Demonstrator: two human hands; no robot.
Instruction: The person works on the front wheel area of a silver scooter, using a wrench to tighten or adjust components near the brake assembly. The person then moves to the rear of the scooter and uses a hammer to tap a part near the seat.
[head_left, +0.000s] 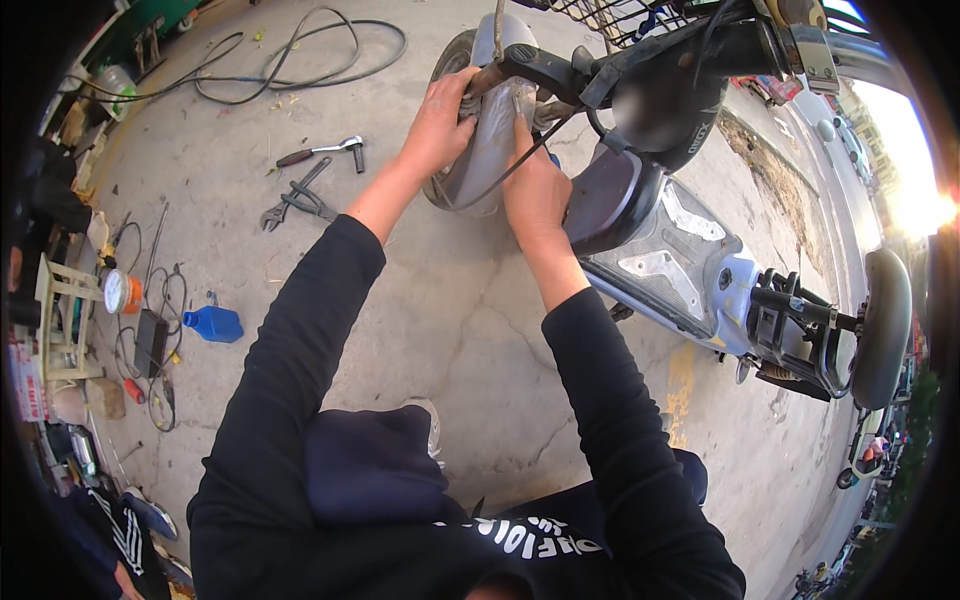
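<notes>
While your left hand (442, 125) and right hand (538, 190) clasp the front mudguard (488, 150), it probably handles light, stiff, slick; hold it along both sides.

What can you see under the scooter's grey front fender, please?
Part of a dark tire shows along the left edge of the front fender. The rest of the tire cannot be seen: the fender itself covers most of it, and the left hand some.
</notes>
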